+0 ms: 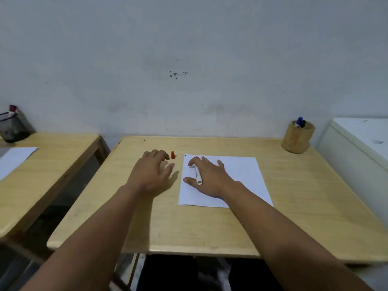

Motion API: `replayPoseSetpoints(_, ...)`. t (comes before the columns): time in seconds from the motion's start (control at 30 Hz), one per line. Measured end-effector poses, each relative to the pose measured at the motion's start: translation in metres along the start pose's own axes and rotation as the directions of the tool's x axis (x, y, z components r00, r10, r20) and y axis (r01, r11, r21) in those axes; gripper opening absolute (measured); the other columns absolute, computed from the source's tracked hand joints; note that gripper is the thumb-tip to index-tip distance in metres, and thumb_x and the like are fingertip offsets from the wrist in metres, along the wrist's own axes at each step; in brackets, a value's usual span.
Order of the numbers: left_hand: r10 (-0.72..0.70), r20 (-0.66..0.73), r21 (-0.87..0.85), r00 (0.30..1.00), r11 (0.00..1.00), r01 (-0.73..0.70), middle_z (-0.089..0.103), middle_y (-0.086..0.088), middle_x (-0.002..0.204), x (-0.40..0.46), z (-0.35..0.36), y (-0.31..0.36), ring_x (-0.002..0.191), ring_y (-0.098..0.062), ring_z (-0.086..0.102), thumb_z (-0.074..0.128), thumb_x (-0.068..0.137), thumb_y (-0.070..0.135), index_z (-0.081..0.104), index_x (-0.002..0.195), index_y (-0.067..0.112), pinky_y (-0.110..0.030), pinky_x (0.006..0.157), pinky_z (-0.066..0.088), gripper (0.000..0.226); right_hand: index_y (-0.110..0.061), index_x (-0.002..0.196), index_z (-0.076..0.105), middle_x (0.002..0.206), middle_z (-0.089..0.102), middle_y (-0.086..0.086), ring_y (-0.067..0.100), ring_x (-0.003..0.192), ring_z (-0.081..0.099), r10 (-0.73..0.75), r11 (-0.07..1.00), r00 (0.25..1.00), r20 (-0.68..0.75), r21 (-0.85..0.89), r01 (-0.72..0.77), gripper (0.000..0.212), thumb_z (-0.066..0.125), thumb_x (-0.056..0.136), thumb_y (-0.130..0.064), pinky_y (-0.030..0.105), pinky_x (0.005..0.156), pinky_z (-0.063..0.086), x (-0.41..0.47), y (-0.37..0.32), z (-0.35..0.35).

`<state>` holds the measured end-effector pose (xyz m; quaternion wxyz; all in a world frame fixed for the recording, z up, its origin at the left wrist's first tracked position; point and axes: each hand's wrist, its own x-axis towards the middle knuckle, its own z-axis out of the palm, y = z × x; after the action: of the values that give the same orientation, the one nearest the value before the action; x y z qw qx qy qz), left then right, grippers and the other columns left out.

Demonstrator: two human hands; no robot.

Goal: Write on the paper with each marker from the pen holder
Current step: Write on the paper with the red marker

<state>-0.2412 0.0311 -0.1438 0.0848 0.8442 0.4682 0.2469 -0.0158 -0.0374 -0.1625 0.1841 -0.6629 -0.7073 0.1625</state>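
A white sheet of paper (241, 177) lies on the wooden desk (189, 227). My right hand (210, 177) rests on the paper's left part and holds a white marker (197, 174), its tip hidden under my fingers. Faint red marks show near the paper's top left corner. A red cap (173, 155) stands on the desk just left of the paper. My left hand (151, 173) hovers beside the cap with fingers spread, holding nothing. A round wooden pen holder (297, 137) at the desk's far right corner holds a blue-capped and a black-capped marker (300, 122).
A second wooden desk (42, 164) stands to the left with a sheet of paper (14, 158) and a dark mesh holder (12, 127). A white cabinet (361, 148) adjoins the desk on the right. The wall runs right behind the desks.
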Motion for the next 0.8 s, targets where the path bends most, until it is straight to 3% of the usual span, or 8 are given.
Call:
replayPoseSetpoints(0.1,0.080,0.047,-0.022,0.996,0.997,-0.080,0.059,0.009,0.137,-0.021,0.000,0.002,0.134,-0.023,0.046,0.050,0.085,0.071,0.061,0.132,0.027,-0.042,0.106,0.043,0.065,-0.031,0.139,0.048,0.156,0.058,-0.006,0.020,0.163,0.030,-0.050,0.998,0.999,-0.012,0.042,0.051,0.052,0.060,0.101,-0.063,0.060,0.132,0.003,-0.014,0.005,0.000)
replayPoseSetpoints(0.17,0.066,0.223,-0.008,0.972,0.998,-0.066,0.037,0.011,0.161,-0.028,-0.002,0.008,0.157,-0.021,0.016,0.051,0.082,0.081,0.047,0.151,0.031,-0.045,0.125,0.023,0.085,-0.032,0.137,0.048,0.150,0.061,-0.007,0.020,0.153,0.045,-0.061,0.996,0.998,-0.024,0.062,0.062,0.052,0.063,0.099,-0.063,0.058,0.132,0.005,-0.018,0.006,-0.003)
replayPoseSetpoints(0.27,0.028,0.424,0.031,0.905,0.999,-0.045,0.000,0.013,0.173,-0.033,0.001,0.015,0.158,-0.012,-0.018,0.041,0.069,0.099,0.016,0.165,0.036,-0.047,0.129,-0.004,0.117,-0.034,0.138,0.046,0.149,0.062,-0.008,0.021,0.140,0.058,-0.035,0.998,0.999,-0.026,0.059,0.037,0.056,0.066,0.096,-0.065,0.058,0.131,0.010,-0.016,0.002,-0.006)
replayPoseSetpoints(0.43,0.022,0.493,0.155,0.870,0.981,-0.113,-0.007,0.005,0.174,-0.032,0.012,0.012,0.160,-0.018,-0.015,0.032,0.063,0.106,0.000,0.164,0.042,-0.057,0.126,-0.009,0.124,-0.037,0.134,0.048,0.139,0.068,-0.007,0.025,0.126,0.061,-0.013,0.999,0.999,-0.039,0.036,0.014,0.062,0.075,0.086,-0.067,0.051,0.117,0.035,-0.006,-0.003,-0.015)
replayPoseSetpoints(0.5,0.033,0.489,0.169,0.872,0.977,-0.131,-0.007,0.005,0.174,-0.032,0.015,0.011,0.160,-0.019,-0.015,0.030,0.063,0.106,-0.001,0.164,0.042,-0.058,0.126,-0.009,0.123,-0.038,0.127,0.056,0.122,0.075,-0.008,0.021,0.115,0.066,-0.035,0.997,0.988,-0.148,0.066,0.046,0.056,0.076,0.085,-0.070,0.044,0.105,0.045,-0.001,-0.002,-0.018)
replayPoseSetpoints(0.6,0.031,0.472,0.179,0.881,0.975,-0.130,-0.008,0.006,0.174,-0.031,0.018,0.009,0.160,-0.018,-0.015,0.028,0.061,0.108,-0.001,0.164,0.042,-0.058,0.126,-0.009,0.125,-0.036,0.117,0.075,0.094,0.076,-0.012,0.009,0.091,0.072,0.113,0.889,0.924,-0.365,0.452,0.070,0.032,0.064,0.101,-0.061,0.037,0.087,0.057,0.014,-0.004,-0.020)
replayPoseSetpoints(0.67,0.032,0.459,0.179,0.888,0.975,-0.128,-0.007,0.007,0.174,-0.032,0.019,0.008,0.160,-0.017,-0.015,0.029,0.061,0.108,0.001,0.164,0.041,-0.057,0.126,-0.009,0.126,-0.035,0.124,0.078,0.094,0.076,-0.009,0.007,0.083,0.071,0.310,0.700,0.895,-0.320,0.714,0.013,0.028,0.062,0.105,-0.049,0.034,0.081,0.058,0.027,-0.010,-0.020)
replayPoseSetpoints(0.8,0.036,0.454,0.178,0.890,0.975,-0.130,-0.008,0.007,0.174,-0.033,0.019,0.008,0.160,-0.017,-0.016,0.030,0.062,0.107,0.002,0.165,0.036,-0.057,0.126,-0.010,0.128,-0.019,0.096,0.080,0.083,0.076,0.006,0.020,0.065,0.069,0.415,0.643,0.867,-0.274,0.763,-0.067,0.021,0.069,0.098,-0.036,0.031,0.058,0.053,0.053,-0.019,-0.017)
